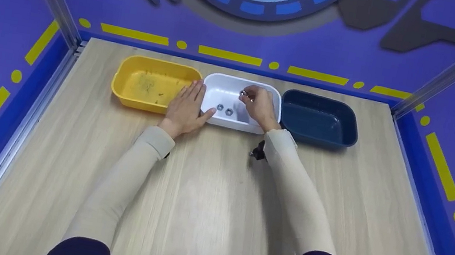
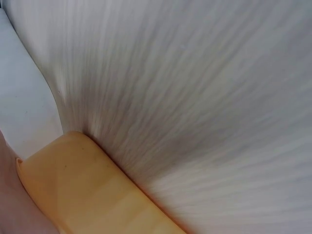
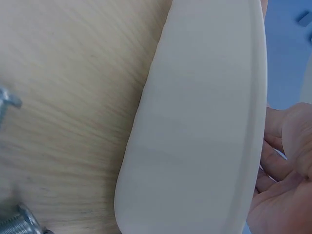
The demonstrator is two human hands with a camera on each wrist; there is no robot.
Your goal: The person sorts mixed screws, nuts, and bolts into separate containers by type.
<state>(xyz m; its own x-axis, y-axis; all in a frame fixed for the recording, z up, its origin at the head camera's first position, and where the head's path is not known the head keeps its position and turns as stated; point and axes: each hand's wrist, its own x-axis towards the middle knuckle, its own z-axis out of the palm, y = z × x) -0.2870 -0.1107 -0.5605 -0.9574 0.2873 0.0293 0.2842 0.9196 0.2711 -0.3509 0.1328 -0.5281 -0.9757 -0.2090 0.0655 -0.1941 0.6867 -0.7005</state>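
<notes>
Between thumb and fingers, my right hand (image 1: 259, 106) pinches a small metal nut (image 1: 243, 94) above the white bin (image 1: 237, 125). Two more hex nuts, a left nut (image 1: 220, 107) and a right nut (image 1: 229, 112), lie on that bin's floor. My left hand (image 1: 184, 109) rests with straight fingers over the adjoining rims of the yellow bin (image 1: 135, 103) and the white one. In the right wrist view, the white bin's wall (image 3: 200, 122) hides the fingertips and the nut. Only an edge of the left hand (image 2: 19, 200) appears in the left wrist view.
To the right stands a dark blue bin (image 1: 320, 118), touching or nearly touching the white one. Small dark bits (image 1: 160, 94) lie in the yellow bin. The wooden table (image 1: 195, 213) has purple panels behind and beside it. A black clamp (image 1: 258, 150) sits by the right wrist.
</notes>
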